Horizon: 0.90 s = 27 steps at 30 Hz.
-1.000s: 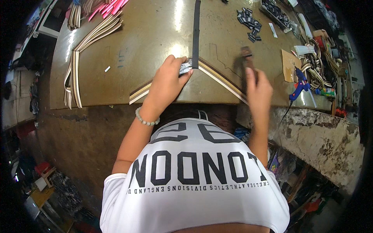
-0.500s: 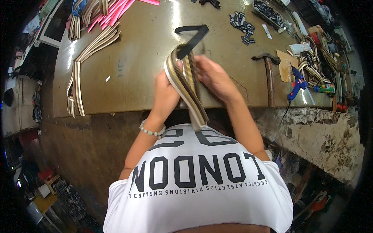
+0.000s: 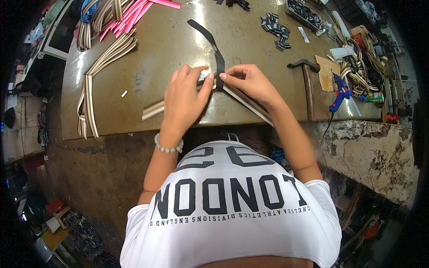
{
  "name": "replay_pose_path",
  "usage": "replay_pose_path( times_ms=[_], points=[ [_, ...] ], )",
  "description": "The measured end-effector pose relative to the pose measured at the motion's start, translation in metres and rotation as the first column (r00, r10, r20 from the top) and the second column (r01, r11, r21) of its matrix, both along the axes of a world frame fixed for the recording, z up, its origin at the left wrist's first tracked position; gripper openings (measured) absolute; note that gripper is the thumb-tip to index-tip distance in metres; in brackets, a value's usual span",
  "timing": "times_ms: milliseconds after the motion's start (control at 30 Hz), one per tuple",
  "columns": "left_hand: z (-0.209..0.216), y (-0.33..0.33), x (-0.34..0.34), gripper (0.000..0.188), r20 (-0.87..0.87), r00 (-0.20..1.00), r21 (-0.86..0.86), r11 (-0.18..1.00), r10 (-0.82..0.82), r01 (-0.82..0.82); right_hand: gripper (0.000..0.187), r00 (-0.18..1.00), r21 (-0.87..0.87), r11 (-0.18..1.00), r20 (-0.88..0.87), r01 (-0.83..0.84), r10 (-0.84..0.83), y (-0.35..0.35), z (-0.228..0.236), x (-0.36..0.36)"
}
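A striped beige-and-brown strap (image 3: 248, 104) lies at the table's near side, one end running out left under my left hand, the other slanting right toward the edge. Where its parts meet, a black strip (image 3: 219, 62) crosses it and curves away from me. My right hand (image 3: 252, 84) pinches the black strip between thumb and finger. Just left of it, my left hand (image 3: 185, 96) is closed over the strap at the join, thumb and fingertips close together. Something small and whitish shows between those fingertips; its kind I cannot tell.
On the right are a hammer (image 3: 309, 91), a blue glue gun (image 3: 341, 94), cardboard (image 3: 326, 71) and bundled straps (image 3: 357, 71). Black clips (image 3: 275, 29) lie at the back right near a full tray (image 3: 306, 17). Striped straps (image 3: 89, 105) and pink strips (image 3: 132, 20) lie left.
The striped strap, held up as a loop before, is lowered to the table with its ends spread. My hands have come together at the join, and the black strip's bend has straightened.
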<state>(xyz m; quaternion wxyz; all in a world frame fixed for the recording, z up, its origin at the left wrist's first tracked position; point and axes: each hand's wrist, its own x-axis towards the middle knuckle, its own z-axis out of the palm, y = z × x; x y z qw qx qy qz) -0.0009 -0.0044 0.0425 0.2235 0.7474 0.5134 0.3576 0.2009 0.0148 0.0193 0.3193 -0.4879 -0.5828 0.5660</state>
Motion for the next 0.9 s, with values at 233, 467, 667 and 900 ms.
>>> replay_pose_path(
  times_ms=[233, 467, 667, 900],
  points=[
    [-0.012, 0.003, -0.005, 0.021, -0.03, 0.99, -0.191, 0.973, -0.138, 0.13, 0.028, 0.894, -0.266, 0.958, -0.448, -0.109, -0.022, 0.029, 0.005, -0.008],
    [-0.021, 0.008, 0.002, 0.015, -0.249, 0.968, -0.08, 0.996, 0.016, -0.037, 0.043, 0.987, 0.672, 0.733, 0.161, -0.1, -0.013, 0.009, 0.02, -0.014],
    [-0.031, 0.007, 0.01, 0.019, -0.187, 0.981, -0.038, 0.998, 0.04, -0.048, 0.042, 0.905, 0.633, 0.774, 0.333, -0.007, -0.264, -0.005, -0.012, -0.031],
    [-0.048, 0.005, 0.013, 0.021, 0.019, 0.999, -0.021, 0.999, 0.037, -0.037, 0.017, 0.754, 0.766, 0.597, 0.533, -0.238, -0.385, -0.042, -0.019, -0.031]
  ],
)
